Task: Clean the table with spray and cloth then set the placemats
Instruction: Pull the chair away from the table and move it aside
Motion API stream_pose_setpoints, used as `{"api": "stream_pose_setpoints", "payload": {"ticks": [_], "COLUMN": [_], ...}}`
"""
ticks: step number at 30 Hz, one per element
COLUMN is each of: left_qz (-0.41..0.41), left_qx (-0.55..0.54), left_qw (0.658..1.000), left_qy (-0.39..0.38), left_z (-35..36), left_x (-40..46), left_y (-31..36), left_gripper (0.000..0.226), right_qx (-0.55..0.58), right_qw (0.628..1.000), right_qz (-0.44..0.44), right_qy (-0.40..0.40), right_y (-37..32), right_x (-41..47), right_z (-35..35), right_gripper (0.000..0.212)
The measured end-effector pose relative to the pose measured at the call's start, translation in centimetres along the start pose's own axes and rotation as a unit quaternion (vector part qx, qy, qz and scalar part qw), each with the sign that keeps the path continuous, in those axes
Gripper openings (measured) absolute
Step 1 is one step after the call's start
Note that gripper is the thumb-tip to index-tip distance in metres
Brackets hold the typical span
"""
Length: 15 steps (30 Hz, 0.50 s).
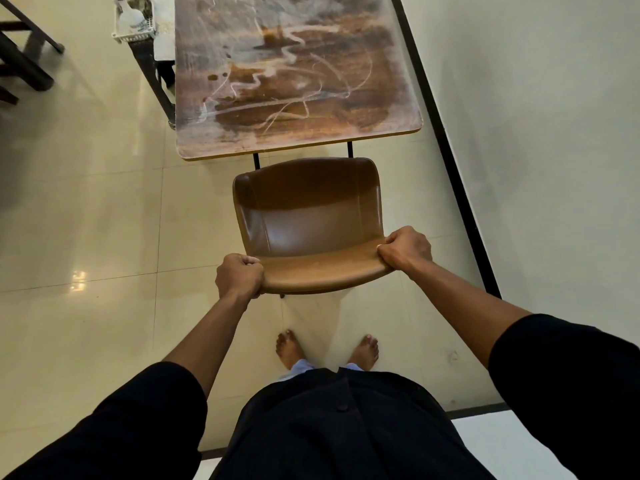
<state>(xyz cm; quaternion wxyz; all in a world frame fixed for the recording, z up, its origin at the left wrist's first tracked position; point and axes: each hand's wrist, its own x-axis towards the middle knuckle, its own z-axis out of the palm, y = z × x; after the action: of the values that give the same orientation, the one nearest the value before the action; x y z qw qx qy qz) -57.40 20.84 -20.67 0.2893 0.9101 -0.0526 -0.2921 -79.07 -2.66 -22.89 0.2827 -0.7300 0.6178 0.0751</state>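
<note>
Head view looks straight down on a person standing barefoot on a pale tiled floor [86, 209], facing a brown chair [308, 216] at mid frame. Left grip [239, 277] is curled tight round the left end of the chair's back edge, fingers wrapped under and thumb on top. Right grip [405, 252] is curled the same way round the right end of that edge. Both arms reach forward out of dark sleeves [568, 375], and both feet [289, 348] stand just behind the chair at lower centre.

Above the chair, in the upper middle of the frame, lies the surface [298, 71], a brown wooden top with rounded corners, smeared with whitish streaks and squiggly lines across most of it. Its near edge sits just beyond the chair seat, and thin black legs show between the two.

At the upper left, beside the surface's left edge, a white basket [133, 27] holds a pale spray bottle [130, 15], partly cut off by the frame top. Dark furniture [20, 60] stands at the far left edge. A black strip [446, 150] runs along the base of the wall on the right side.
</note>
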Motion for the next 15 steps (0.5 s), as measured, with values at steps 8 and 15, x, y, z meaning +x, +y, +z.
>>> {"api": "stream_pose_setpoints", "payload": {"ticks": [8, 15], "left_qz": [-0.003, -0.009], "left_qx": [0.015, 0.028], "left_qw": [1.000, 1.000], "left_qy": [-0.001, 0.004], "left_z": [0.03, -0.04], "left_x": [0.31, 0.35], "left_y": [0.00, 0.37], "left_gripper": [0.023, 0.023], "right_qx": [-0.007, -0.013], "right_qw": [1.000, 1.000], "right_qz": [-0.008, -0.011], "right_qy": [-0.013, -0.023], "right_y": [0.12, 0.01], "right_x": [0.02, 0.03], "right_z": [-0.14, -0.23], "right_gripper": [0.024, 0.025]}}
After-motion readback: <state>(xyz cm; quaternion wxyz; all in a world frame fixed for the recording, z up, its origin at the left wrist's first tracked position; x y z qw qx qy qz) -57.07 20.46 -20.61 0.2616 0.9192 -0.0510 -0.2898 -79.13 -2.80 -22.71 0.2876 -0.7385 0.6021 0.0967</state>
